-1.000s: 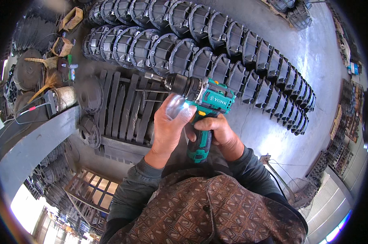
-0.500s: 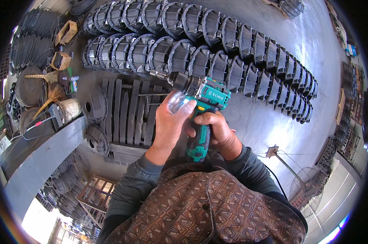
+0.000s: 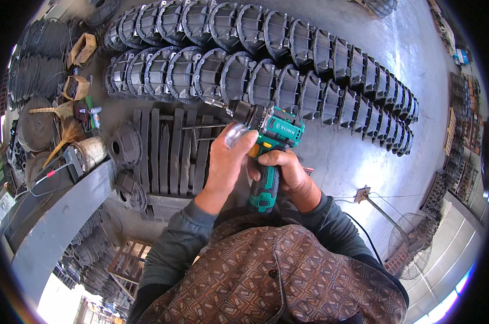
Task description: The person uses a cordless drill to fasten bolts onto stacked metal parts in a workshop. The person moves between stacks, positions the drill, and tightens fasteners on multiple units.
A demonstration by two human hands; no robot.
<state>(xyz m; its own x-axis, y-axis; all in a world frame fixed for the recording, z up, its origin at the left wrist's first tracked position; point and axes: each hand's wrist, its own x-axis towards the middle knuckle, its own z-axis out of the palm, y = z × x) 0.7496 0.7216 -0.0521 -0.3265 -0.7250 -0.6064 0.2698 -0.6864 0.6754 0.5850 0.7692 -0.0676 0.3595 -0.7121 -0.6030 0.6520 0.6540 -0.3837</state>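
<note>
A green and black cordless drill (image 3: 281, 128) is held upright in front of my chest, its chuck and silver bit pointing left. My right hand (image 3: 292, 171) is wrapped around the black grip from the right side, thumb across its upper part. From the left, my left hand (image 3: 225, 162) closes on the drill, its thumb against the body beside the yellow switch. Something clear and shiny shows between the left thumb and fingers, below the chuck; I cannot make out what it is. The left fingertips are partly hidden behind the drill.
Two long rows of dark ribbed metal housings (image 3: 236, 78) stand on the grey floor ahead. Dark bars (image 3: 175, 154) lie to the left, near two loose castings (image 3: 124, 144). Brooms (image 3: 66, 137) and a white bucket (image 3: 91, 151) stand far left; a wire fan (image 3: 414, 237) is at right.
Both hands keep the same hold on the drill. The drill has tilted very slightly, and the surroundings have shifted a little in the view.
</note>
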